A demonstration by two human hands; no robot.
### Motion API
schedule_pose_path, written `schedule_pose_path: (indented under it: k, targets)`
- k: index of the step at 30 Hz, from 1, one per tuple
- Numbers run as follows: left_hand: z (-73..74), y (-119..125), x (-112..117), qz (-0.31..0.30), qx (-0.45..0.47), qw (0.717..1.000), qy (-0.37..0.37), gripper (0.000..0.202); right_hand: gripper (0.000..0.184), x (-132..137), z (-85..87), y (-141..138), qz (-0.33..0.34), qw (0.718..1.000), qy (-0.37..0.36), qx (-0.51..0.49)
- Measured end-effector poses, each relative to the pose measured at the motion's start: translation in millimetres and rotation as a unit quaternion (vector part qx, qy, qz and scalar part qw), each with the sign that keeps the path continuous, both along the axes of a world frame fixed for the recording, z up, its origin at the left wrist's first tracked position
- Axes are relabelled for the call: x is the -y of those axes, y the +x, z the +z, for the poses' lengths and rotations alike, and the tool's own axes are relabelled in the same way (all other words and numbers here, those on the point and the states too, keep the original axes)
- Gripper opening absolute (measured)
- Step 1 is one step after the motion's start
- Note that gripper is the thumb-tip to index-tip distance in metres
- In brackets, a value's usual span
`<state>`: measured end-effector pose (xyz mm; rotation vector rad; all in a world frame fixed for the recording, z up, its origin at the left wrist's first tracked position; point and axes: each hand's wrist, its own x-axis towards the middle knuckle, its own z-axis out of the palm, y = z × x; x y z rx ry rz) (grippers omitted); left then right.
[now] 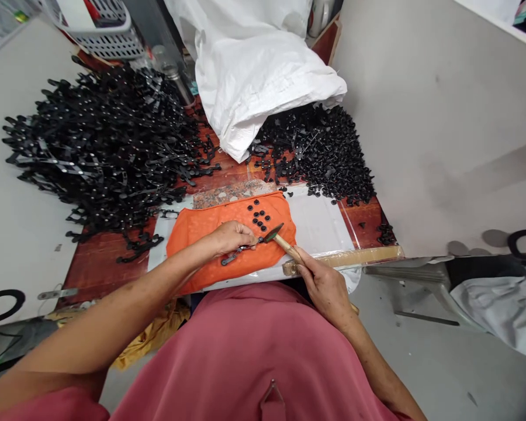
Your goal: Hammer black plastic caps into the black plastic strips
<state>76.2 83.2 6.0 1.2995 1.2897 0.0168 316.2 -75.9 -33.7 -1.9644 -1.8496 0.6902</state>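
Observation:
My right hand (pixel 326 286) is wrapped round the wooden handle of a small hammer (pixel 284 242). The hammer's dark head lies over one end of a small black clip-like part (pixel 233 257). With its fingers pinched, my left hand (pixel 234 235) holds that part down on an orange cloth (pixel 188 231). Just beyond the hammer head, several round black caps (pixel 256 221) sit in a loose cluster on the cloth. Whether the hammer head touches the part, I cannot tell.
Long black parts (pixel 100 146) form a big heap at the left. Small black pieces (pixel 328 152) are piled at the back right, partly under a white sack (pixel 263 64). A metal flask (pixel 177 82) and a white basket (pixel 109 41) stand behind. Tape covers the front edge (pixel 368 257).

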Motion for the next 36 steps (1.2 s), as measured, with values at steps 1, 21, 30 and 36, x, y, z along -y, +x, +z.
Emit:
schedule_pose_path:
  k: [1, 21, 30, 36]
  targets:
    - [3.2, 0.8, -3.0, -0.010, -0.005, 1.000, -0.004, 0.026, 0.049, -0.1, 0.1, 0.1, 0.000, 1.000, 0.001, 0.003]
    - [6.3, 2.9, -17.6, -0.088, -0.050, 0.995, 0.010, 0.019, 0.048, -13.2, 29.8, 2.7, 0.063, 0.983, 0.072, 0.154]
    - [-4.0, -9.9, -20.1, -0.145, 0.010, 0.986, 0.087, 0.026, 0.051, -16.2, 37.5, 3.4, 0.079, 0.971, 0.075, 0.211]
    - [-8.1, -9.3, -19.6, -0.132, -0.018, 0.984, 0.115, 0.033, 0.050, -17.1, 50.2, 9.4, 0.075, 0.976, 0.093, 0.181]
